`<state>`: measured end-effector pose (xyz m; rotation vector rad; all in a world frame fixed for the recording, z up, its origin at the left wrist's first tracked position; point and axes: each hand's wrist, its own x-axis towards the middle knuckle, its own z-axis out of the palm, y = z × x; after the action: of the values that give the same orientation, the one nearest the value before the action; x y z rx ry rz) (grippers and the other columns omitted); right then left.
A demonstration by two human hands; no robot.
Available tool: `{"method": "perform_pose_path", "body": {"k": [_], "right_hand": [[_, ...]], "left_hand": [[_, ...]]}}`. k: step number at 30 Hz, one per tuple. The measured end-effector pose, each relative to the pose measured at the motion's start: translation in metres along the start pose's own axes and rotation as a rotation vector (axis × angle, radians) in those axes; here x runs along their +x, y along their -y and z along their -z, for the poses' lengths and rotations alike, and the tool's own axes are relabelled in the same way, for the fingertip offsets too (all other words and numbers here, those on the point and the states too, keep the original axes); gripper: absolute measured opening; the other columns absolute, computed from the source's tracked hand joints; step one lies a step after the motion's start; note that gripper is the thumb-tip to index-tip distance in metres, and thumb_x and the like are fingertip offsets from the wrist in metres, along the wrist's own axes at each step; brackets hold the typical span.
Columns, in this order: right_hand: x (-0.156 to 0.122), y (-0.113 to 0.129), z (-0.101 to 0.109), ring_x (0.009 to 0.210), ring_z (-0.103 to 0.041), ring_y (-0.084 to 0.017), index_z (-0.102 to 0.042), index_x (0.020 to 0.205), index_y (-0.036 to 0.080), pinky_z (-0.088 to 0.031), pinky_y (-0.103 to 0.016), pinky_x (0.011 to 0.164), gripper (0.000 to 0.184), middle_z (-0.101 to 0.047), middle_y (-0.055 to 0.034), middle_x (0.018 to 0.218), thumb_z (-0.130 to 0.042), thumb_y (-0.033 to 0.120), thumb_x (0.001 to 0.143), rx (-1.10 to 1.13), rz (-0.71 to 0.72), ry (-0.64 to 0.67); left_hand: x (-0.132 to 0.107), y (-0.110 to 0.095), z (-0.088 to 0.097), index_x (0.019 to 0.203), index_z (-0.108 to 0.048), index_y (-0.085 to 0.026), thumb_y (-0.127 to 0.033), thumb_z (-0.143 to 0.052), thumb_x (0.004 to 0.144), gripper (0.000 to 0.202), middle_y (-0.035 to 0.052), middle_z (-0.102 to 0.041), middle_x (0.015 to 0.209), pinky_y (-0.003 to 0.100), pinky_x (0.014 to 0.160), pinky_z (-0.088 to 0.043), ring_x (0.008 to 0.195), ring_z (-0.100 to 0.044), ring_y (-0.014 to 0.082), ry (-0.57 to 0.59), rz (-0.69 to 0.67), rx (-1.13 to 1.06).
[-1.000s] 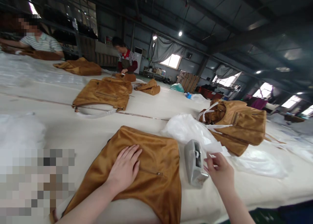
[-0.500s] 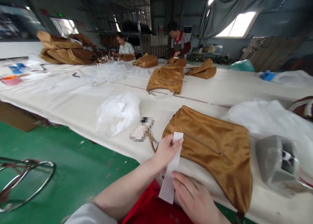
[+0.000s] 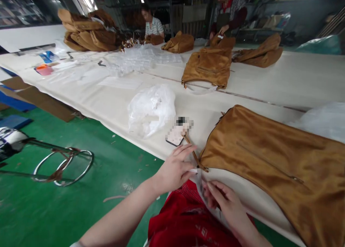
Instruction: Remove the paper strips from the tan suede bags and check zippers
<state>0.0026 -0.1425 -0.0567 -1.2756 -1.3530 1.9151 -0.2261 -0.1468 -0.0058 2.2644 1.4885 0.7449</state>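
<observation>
A brown suede-like bag [image 3: 265,160] with a zip lies flat on the table in front of me, its thin brown strap [image 3: 194,154] at the left corner. My left hand [image 3: 172,169] is beside that strap, some fingers stretched over it, with a white strip [image 3: 194,170] pinched by the thumb. Close by, my right hand [image 3: 225,200] has thumb and fingers closed on the pale strip's lower part at the table edge. Most of the strip is hidden between the hands. A phone [image 3: 176,133] lies just beyond my left fingers.
Crumpled clear plastic [image 3: 152,108] sits left of the phone. Another brown bag [image 3: 207,69] lies farther back, near two co-workers. A bag pile [image 3: 88,31] stands far left. A metal-ringed stool [image 3: 64,166] is on the green floor.
The view has swung down and to the right. The white strip, stretched out lengthwise between my hands before, is now mostly covered. My left hand has come down from the bag's face to its strap end.
</observation>
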Motion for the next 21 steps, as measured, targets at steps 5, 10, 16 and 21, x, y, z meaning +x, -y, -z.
{"method": "perform_pose_path", "body": {"k": [5,10,16,21], "right_hand": [[0.014,0.003,-0.016,0.044,-0.051,-0.010,-0.065,0.101,0.018,-0.036,-0.022,0.042,0.047,-0.063,-0.0011,0.068,-0.068,0.057,0.076,0.179,-0.068,-0.054],[0.037,0.025,-0.025,0.047,-0.048,-0.010,-0.060,0.073,0.018,-0.036,-0.023,0.045,0.035,-0.061,-0.0003,0.063,-0.066,0.052,0.079,0.279,-0.039,-0.171],[0.072,0.062,-0.024,0.049,-0.046,-0.013,-0.061,0.067,0.019,-0.035,-0.026,0.047,0.035,-0.058,0.0009,0.057,-0.070,0.053,0.073,0.110,0.087,-0.234],[0.085,0.069,-0.018,0.044,-0.045,-0.013,-0.067,0.074,0.018,-0.030,-0.025,0.042,0.034,-0.059,0.0000,0.056,-0.064,0.052,0.076,-0.050,0.024,-0.144]], "left_hand": [[0.024,0.011,0.003,0.080,-0.067,-0.019,-0.022,-0.059,0.085,0.010,0.0063,-0.066,0.103,0.049,0.115,-0.022,0.114,-0.055,0.0243,0.240,-0.100,0.122],[0.024,-0.008,0.022,0.077,-0.061,-0.018,-0.027,-0.050,0.091,0.020,0.0033,-0.061,0.081,0.028,0.072,-0.049,0.074,-0.060,0.0162,0.304,-0.029,0.022],[0.011,-0.029,0.011,0.080,-0.061,-0.017,-0.031,-0.050,0.091,0.021,0.0060,-0.063,0.085,0.027,0.065,-0.048,0.075,-0.060,0.0185,0.255,0.072,-0.086],[0.006,-0.023,0.020,0.094,-0.067,-0.020,-0.024,-0.060,0.083,0.014,0.0098,-0.061,0.120,0.036,0.094,-0.047,0.108,-0.058,0.0249,0.171,0.053,-0.150]]}}
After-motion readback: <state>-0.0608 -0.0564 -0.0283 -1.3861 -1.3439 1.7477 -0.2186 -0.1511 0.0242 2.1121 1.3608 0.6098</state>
